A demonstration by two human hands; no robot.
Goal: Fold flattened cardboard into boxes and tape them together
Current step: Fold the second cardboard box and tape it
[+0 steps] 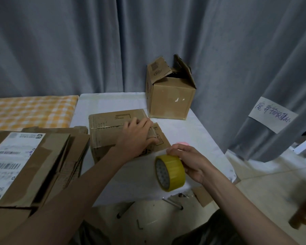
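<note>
Cardboard box (113, 131), low, lay on the white table (198, 138), flaps closed. Left hand (136, 137) rested flat on its top, fingers straight, pressing a clear tape strip (155, 137) onto the seam. Right hand (189, 161) gripped a yellow tape roll (170, 172), fingers curled round it, just beside the box's near corner. Taller box (170, 98), flaps up, stood at the table's far edge. Flattened cardboard (34, 167) was stacked at left. Grey curtain (95, 41) hung behind.
</note>
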